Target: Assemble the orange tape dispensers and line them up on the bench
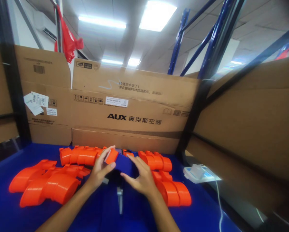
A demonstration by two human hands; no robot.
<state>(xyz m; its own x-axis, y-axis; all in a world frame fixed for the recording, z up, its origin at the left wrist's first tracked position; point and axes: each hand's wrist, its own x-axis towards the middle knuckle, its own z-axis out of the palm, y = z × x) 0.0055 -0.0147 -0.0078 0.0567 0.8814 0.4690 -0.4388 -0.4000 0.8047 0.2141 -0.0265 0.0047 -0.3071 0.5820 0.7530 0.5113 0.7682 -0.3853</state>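
Note:
In front of me both hands hold a dark blue box-like piece [126,165] with an orange part [111,156] at its left end. My left hand [101,167] is closed around the orange end, thumb in front and fingers behind. The right end of the blue piece sits between the thumb and fingers of my right hand [142,175]. Whether the two parts are joined cannot be made out. Below them a slim silver metal tool [120,200] lies on the blue surface, its kind unclear. Dark shadow hides what is directly under my hands.
Curved orange plastic parts [50,187] lie at left, with a row of more [83,156] behind and further ones [173,193] at right. A white device [199,174] with a cable stands far right. Cardboard panels [91,112] and dark posts [191,122] enclose the blue table [86,216].

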